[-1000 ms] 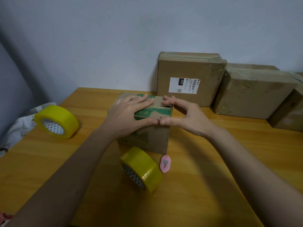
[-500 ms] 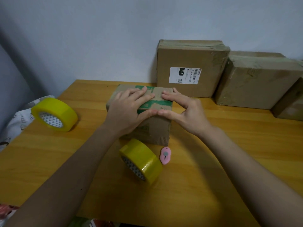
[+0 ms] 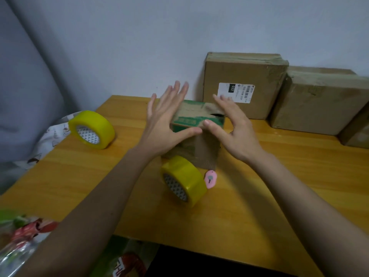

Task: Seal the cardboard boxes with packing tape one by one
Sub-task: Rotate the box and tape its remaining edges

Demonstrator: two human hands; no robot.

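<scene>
A small brown cardboard box with green print (image 3: 196,124) stands in the middle of the wooden table (image 3: 279,186). Its top flap gapes a little at the right corner. My left hand (image 3: 167,124) is raised with fingers spread at the box's left side, its thumb across the front top edge. My right hand (image 3: 233,126) hovers at the right side, fingers apart, thumb by the front edge. A yellow tape roll (image 3: 183,182) stands on edge just in front of the box, with a pink cutter (image 3: 210,179) beside it.
A second yellow tape roll (image 3: 92,129) lies at the table's left edge. Three larger brown boxes line the back wall: a labelled one (image 3: 242,86), another (image 3: 319,100) to its right, and a third (image 3: 357,130) at the far right. Plastic bags (image 3: 22,236) hang below the near left edge.
Both hands lay flat on the box top before. Now they have lifted off it and spread to either side, thumbs still near the front edge. The camera tilted down.
</scene>
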